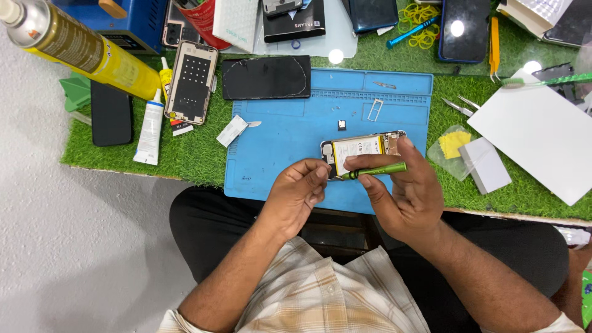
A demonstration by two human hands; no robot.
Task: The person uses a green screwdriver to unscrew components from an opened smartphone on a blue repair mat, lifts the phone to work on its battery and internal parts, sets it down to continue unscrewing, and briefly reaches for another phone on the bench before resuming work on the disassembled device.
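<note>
Fingers (316, 176) of the left hand (297, 194) are pinching the near end of the opened phone (362, 148), which is lying on the blue mat (277, 154) on the table (191, 154). The right hand (410, 191) is gripping a green screwdriver (376, 170) between thumb and fingers, its tip hidden at the phone's edge. Tweezers (459, 105) are lying farther right.

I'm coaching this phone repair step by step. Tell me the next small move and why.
Probably seat the tip of the green screwdriver squarely in a screw at the opened phone's left end before turning. The right hand holds the driver lying almost flat across the phone, its tip beside the left hand, which steadies that end on the blue mat.
</note>
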